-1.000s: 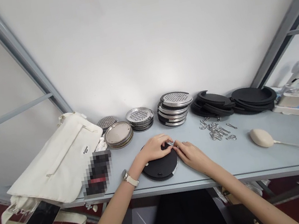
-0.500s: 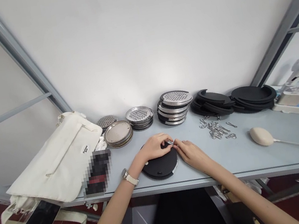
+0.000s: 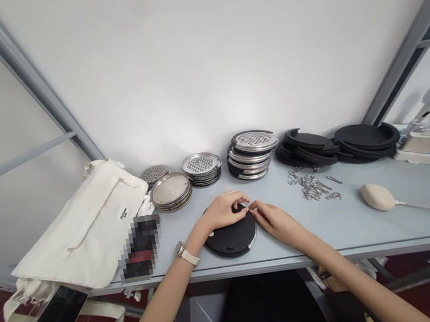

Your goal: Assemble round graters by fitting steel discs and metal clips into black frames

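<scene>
A round black disc (image 3: 230,238) with a shiny metal rim showing on its right side lies flat near the table's front edge. Over its upper edge, my left hand (image 3: 225,211) is closed, thumb and fingers pinching a small metal clip (image 3: 246,205). From the right, my right hand (image 3: 277,222) meets it with fingertips pressed together on the clip's near end. Fingers hide most of the clip, and whether it passes through the disc I cannot tell. Right of my hands lies a loose pile of similar metal clips (image 3: 313,187).
Along the wall stand plain metal discs (image 3: 170,189), round grater plates (image 3: 201,164), graters in black holders (image 3: 253,142) and black round holders (image 3: 363,137). A white bag (image 3: 81,227) and a pixelated dark item (image 3: 141,247) lie left. A beige corded device (image 3: 376,196) sits right.
Both hands stay at the disc's upper edge, with only a slight shift of the fingertips. The whole view has moved a little; nothing else visibly differs.
</scene>
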The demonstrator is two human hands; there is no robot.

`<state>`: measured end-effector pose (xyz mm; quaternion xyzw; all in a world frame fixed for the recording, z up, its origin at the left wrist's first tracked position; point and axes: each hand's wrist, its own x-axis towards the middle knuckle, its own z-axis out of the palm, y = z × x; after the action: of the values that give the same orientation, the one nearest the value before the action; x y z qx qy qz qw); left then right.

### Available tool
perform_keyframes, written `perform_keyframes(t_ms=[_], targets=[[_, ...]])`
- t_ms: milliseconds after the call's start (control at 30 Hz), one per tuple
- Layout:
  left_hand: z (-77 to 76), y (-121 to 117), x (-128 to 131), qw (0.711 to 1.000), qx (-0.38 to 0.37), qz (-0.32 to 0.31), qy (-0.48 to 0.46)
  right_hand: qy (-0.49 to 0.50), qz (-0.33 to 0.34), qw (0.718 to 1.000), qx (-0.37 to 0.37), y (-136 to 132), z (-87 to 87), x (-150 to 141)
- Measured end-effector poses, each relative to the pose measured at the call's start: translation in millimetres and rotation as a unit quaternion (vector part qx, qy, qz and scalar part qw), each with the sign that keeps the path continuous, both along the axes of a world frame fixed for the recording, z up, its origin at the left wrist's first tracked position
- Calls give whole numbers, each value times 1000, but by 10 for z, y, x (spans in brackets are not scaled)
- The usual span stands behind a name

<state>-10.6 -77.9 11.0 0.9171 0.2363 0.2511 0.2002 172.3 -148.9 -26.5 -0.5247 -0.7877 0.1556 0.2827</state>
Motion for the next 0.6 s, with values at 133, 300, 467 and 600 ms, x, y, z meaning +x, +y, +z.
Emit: perform_keyframes(t_ms=[133, 300, 467, 600], targets=[[7, -3, -1, 1000, -6, -3, -1, -1, -12, 1000, -2, -13, 2, -9], [-1, 2, -3, 1000, -3, -8, -10, -37, -19, 999, 26, -23, 7, -24], [1, 6, -1, 1000, -8, -8, 0, -60, -21, 997, 41, -27, 4, -30], [14, 0, -1, 1000, 0, -7, 6, -67, -23, 996, 48, -25, 4, -34]])
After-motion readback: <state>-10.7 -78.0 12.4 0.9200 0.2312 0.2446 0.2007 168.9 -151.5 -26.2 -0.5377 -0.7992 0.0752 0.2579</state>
